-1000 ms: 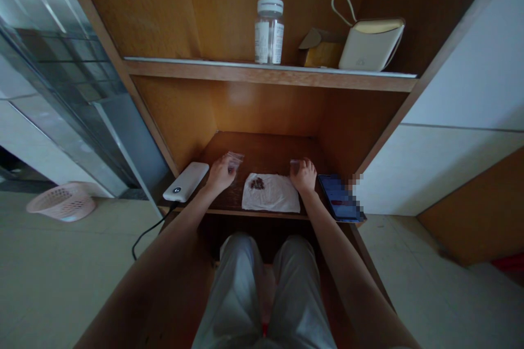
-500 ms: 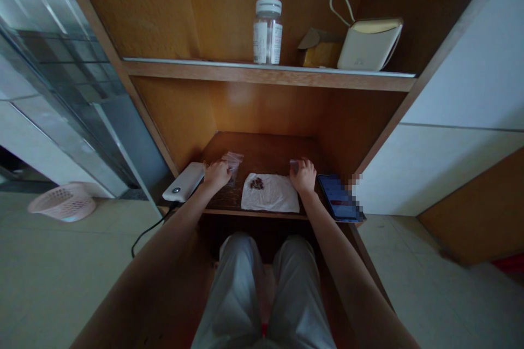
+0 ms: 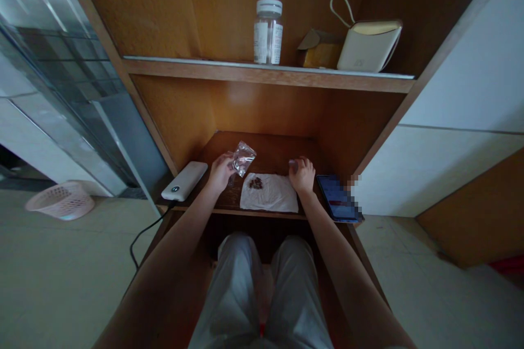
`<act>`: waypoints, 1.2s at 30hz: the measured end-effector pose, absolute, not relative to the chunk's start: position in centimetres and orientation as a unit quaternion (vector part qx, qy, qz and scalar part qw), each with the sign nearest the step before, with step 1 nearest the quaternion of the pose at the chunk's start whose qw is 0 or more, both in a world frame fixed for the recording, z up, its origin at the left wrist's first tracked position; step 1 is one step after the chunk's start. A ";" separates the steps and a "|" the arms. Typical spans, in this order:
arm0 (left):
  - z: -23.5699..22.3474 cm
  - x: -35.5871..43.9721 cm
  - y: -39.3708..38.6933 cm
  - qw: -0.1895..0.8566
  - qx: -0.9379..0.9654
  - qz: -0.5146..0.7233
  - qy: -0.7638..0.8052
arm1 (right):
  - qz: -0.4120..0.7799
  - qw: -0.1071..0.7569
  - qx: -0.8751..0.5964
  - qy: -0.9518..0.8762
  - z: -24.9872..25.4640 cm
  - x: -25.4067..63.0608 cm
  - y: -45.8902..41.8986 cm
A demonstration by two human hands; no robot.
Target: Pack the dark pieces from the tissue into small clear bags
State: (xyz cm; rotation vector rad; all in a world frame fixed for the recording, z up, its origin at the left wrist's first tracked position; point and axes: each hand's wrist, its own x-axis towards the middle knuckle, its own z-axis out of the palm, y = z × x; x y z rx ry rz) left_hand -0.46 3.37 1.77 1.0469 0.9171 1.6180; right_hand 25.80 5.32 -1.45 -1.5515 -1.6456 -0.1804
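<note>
My left hand (image 3: 221, 173) pinches a small clear plastic bag (image 3: 244, 158), lifted and tilted to the right above the wooden surface. More clear plastic seems to lie under that hand, though it is hard to make out. On the front of the surface lies a white tissue (image 3: 270, 196) with a little heap of dark brown bits (image 3: 256, 183) at its upper left. Beyond the tissue's right corner, my right hand (image 3: 303, 175) rests with curled fingers. A small see-through purplish piece (image 3: 292, 164) shows at its thumb side; the palm hides the rest.
A white power bank (image 3: 185, 181) with a black cable lies at the left, a phone (image 3: 338, 199) at the right edge. The shelf above bears a clear bottle (image 3: 268, 32), a cardboard box (image 3: 321, 50) and a cream strapped device (image 3: 368, 46). A pink basket (image 3: 61, 200) stands on the floor.
My left hand has moved right and raised the clear bag from the surface, turning it toward the tissue. My right hand has stayed nearly still.
</note>
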 end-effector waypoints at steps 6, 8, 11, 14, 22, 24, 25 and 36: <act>1.2 0.5 2.7 0.621 0.318 0.617 0.364 | -0.024 0.515 -0.502 -0.694 0.4 25.0 4.9; 1.0 0.5 2.7 0.624 0.320 0.606 0.376 | 0.050 0.549 -0.442 -0.708 1.0 23.9 4.7; 1.0 0.8 2.5 0.597 0.336 0.612 0.395 | 0.221 0.564 -0.389 -0.694 1.6 21.4 4.1; 0.8 1.3 2.0 0.553 0.371 0.627 0.404 | 0.381 0.541 -0.382 -0.645 1.5 18.8 3.5; -0.6 2.5 1.3 0.381 0.469 0.624 0.496 | 0.490 0.524 -0.418 -0.557 -0.5 15.4 2.2; -0.8 2.2 1.7 0.354 0.467 0.635 0.504 | 0.490 0.549 -0.416 -0.534 -0.6 15.5 1.9; -0.8 2.0 1.9 0.341 0.462 0.643 0.507 | 0.494 0.556 -0.411 -0.527 -0.5 15.6 1.8; -0.7 1.1 2.0 0.160 0.527 0.657 0.515 | 0.500 0.529 -0.330 -0.600 -1.3 15.3 0.9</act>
